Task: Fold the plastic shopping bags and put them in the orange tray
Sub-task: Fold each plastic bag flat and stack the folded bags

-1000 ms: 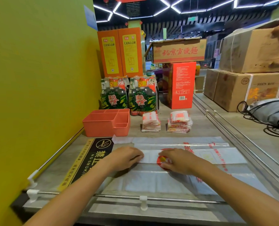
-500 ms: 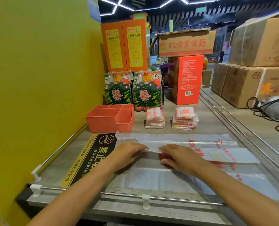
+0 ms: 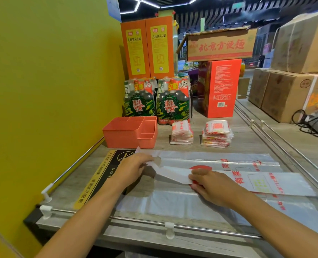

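while a clear plastic shopping bag with red print lies spread flat across the grey wood-grain counter, both hands work a folded strip of it near the middle. left hand has fingers curled, pinching the white end of the strip, which is lifted slightly off the surface. right hand pinches the strip's near edge between thumb and fingers, over the red round mark on the bag. strip runs between the two hands and on to the right, lying over the rest of the bag.

orange plastic tray with compartments sits at the back left, against the yellow-green wall, just beyond the bag's far left corner. can't see anything in the compartments that show. two stacks of folded plastic bags, white with red print, sit on the counter right of the tray, apart from each other.

behind: two shrink-wrapped packs of green bottles, two tall orange cartons, red box with a brown printed carton on top. brown cardboard boxes stacked far right. black no-smoking sticker with yellow edge lies on the counter, partly under the left hand. metal rail runs along the near edge.
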{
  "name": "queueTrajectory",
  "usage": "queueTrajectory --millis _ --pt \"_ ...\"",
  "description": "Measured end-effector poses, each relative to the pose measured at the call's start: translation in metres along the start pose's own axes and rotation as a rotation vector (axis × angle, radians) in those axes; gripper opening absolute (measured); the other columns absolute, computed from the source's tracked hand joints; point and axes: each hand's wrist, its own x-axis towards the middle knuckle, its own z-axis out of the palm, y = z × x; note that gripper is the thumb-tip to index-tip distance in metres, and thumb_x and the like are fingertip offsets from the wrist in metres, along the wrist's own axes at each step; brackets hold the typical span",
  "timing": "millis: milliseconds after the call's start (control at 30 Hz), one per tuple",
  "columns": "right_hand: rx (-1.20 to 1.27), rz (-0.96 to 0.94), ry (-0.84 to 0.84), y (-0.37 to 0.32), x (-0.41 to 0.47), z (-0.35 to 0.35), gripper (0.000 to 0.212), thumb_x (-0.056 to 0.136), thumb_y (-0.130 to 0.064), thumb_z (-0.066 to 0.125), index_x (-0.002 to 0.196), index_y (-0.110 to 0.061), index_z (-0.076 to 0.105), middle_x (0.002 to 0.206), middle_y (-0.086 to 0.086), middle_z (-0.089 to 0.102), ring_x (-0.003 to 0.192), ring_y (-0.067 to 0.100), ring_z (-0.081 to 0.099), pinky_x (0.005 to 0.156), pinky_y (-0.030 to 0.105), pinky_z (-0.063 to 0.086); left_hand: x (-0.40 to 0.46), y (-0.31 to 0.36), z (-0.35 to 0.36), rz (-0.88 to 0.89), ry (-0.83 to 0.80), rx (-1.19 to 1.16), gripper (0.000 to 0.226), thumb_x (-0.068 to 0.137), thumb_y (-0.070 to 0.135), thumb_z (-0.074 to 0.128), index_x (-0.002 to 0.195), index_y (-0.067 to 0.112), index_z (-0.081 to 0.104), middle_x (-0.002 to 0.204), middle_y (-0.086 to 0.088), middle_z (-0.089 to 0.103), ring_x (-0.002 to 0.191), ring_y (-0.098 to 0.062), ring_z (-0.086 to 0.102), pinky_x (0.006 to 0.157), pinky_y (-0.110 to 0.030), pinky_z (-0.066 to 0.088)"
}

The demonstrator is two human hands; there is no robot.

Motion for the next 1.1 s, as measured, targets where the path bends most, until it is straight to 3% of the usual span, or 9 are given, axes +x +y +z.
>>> queueTrajectory --millis 100,267,400,500,700,767,900,1000,1100 --pt "-0.006 0.001 -0.024 -0.003 -0.004 -0.004 0.04 0.104 -0.052 0.038 0.126 -0.025 0.058 0.136 -0.006 0.054 0.109 0.017 0.06 0.091 0.031 0.052 0.004 0.005 -0.002 -0.084 0.089 -0.133 0.048 0.091 -0.007 0.058 0.128 0.021 0.068 0.14 0.004 0.06 0.135 -0.013 0.049 0.117 -0.04 0.037" --pt "-0.004 0.019 -0.033 -0.007 -0.003 -0.005 0.044 0.104 -0.053 0.037 0.131 -0.024 0.057 0.139 -0.002 0.053 0.116 0.019 0.057 0.098 0.033 0.049 0.023 0.037 0.0 0.004 -0.006 -0.185 0.045 0.093 0.0 0.056 0.127 0.028 0.069 0.142 0.012 0.057 0.133 -0.001 0.045 0.115 -0.024 0.026" --pt "-0.003 0.026 -0.039 -0.007 -0.002 -0.003 0.042 0.103 -0.054 0.038 0.127 -0.024 0.057 0.135 -0.002 0.054 0.112 0.018 0.057 0.096 0.033 0.05 0.036 0.056 0.012 0.112 -0.187 -0.12 0.049 0.09 -0.007 0.05 0.128 0.018 0.068 0.145 0.003 0.057 0.135 -0.011 0.048 0.115 -0.028 0.035" --pt "-0.002 0.031 -0.043 -0.006 -0.002 0.0 0.04 0.103 -0.055 0.037 0.122 -0.026 0.055 0.13 -0.003 0.054 0.107 0.017 0.056 0.091 0.033 0.05 0.036 0.058 0.029 0.154 -0.288 -0.07 0.043 0.094 0.003 0.057 0.133 0.02 0.064 0.143 0.004 0.057 0.133 -0.012 0.049 0.114 -0.033 0.038" --pt "0.012 0.037 -0.058 -0.003 0.0 0.001 0.044 0.103 -0.054 0.037 0.132 -0.026 0.053 0.142 -0.002 0.049 0.119 0.019 0.052 0.1 0.034 0.046 0.028 0.051 0.038 0.116 -0.187 -0.115 0.038 0.093 0.02 0.066 0.13 0.026 0.059 0.133 0.007 0.058 0.125 -0.008 0.048 0.107 -0.028 0.042" --pt "0.015 0.03 -0.053 -0.002 0.001 0.003 0.045 0.104 -0.053 0.037 0.139 -0.026 0.048 0.151 0.0 0.043 0.13 0.02 0.045 0.107 0.035 0.041 0.026 0.053 0.038 0.104 -0.148 -0.104 0.028 0.09 0.022 0.069 0.115 0.027 0.058 0.12 0.008 0.058 0.113 -0.008 0.05 0.098 -0.03 0.046" --pt "0.062 -0.018 -0.036 -0.002 0.003 0.007 0.061 0.105 -0.053 0.036 0.159 -0.03 0.021 0.168 -0.01 0.01 0.154 0.013 0.008 0.122 0.029 0.012 0.026 0.06 0.038 0.072 -0.072 -0.084 0.016 0.089 0.025 0.071 0.09 0.026 0.056 0.099 0.01 0.052 0.096 -0.008 0.045 0.085 -0.027 0.045" --pt "0.17 -0.069 -0.077 -0.006 0.005 0.01 0.065 0.103 -0.059 0.035 0.16 -0.035 0.014 0.167 -0.016 0.008 0.153 0.005 0.004 0.122 0.025 0.007 0.025 0.059 0.036 0.076 -0.146 -0.101 0.012 0.09 0.025 0.069 0.085 0.028 0.059 0.092 0.011 0.053 0.09 -0.01 0.048 0.079 -0.029 0.046" --pt "0.164 -0.091 -0.159 -0.008 0.006 0.015 0.067 0.102 -0.065 0.027 0.161 -0.036 0.012 0.168 -0.017 0.006 0.153 0.002 -0.002 0.123 0.027 0.001 0.023 0.052 0.028 0.06 -0.191 -0.112 0.007 0.096 0.033 0.064 0.093 0.027 0.066 0.095 0.013 0.058 0.09 -0.005 0.054 0.08 -0.03 0.05"
